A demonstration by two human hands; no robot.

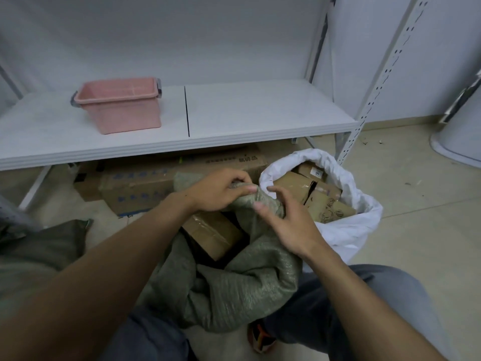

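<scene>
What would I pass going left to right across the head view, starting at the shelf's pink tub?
Pink tub → left hand, gripping the green sack → right hand → white sack holding cartons.

views: one only, head-worn.
position: worn on the person's head and carried low, over the person's own lap; trouser legs point(364, 295) are cut by the bottom edge.
facing: aimed forward and down; shelf board point(260, 113) and pink tub point(122, 110) are caught in the upper half, floor point(416, 204) at right.
nearness: close; left hand point(221, 190) and right hand point(283, 225) on the green sack point(234, 290) are framed at centre, white bag point(346, 230) just beyond.
lens: wide-angle; shelf upright point(377, 82) is seen slanted and bowed.
</scene>
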